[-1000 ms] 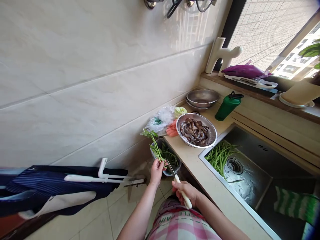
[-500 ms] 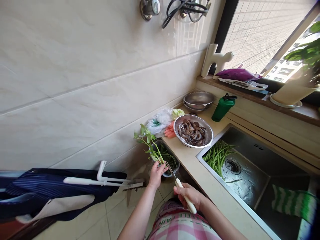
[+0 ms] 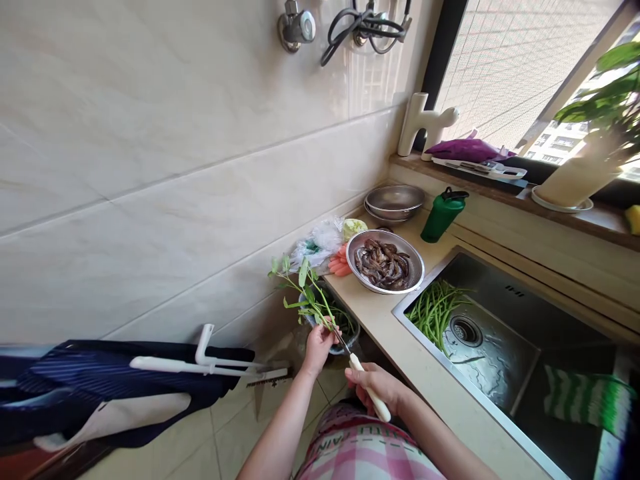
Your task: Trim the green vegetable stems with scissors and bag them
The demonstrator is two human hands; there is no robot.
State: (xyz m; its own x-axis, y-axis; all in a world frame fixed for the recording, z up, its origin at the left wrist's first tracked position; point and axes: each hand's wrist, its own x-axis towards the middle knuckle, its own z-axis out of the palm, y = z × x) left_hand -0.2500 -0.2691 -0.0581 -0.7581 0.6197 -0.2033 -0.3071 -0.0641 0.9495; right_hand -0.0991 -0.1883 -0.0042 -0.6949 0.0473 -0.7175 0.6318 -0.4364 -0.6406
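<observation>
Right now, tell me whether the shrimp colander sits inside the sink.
No: the shrimp colander rests on the counter beside the sink, which holds green beans.

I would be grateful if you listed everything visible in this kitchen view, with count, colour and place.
tub: one, greyish, low beside the counter, greens inside
leafy stems: one bunch, green, held over the tub
knife: one, white handle, blade at the stems
colander: one, steel, on the counter
shrimp: many, grey-brown, in the colander
sink: one, steel, right of the counter
green beans: one heap, green, in the sink
bowls: one stack, steel, behind the colander
bottle: one, green, beside the bowls
carrots: a few, orange, left of the colander
left hand: one, bare, gripping the stems
right hand: one, bare, gripping the knife
</observation>
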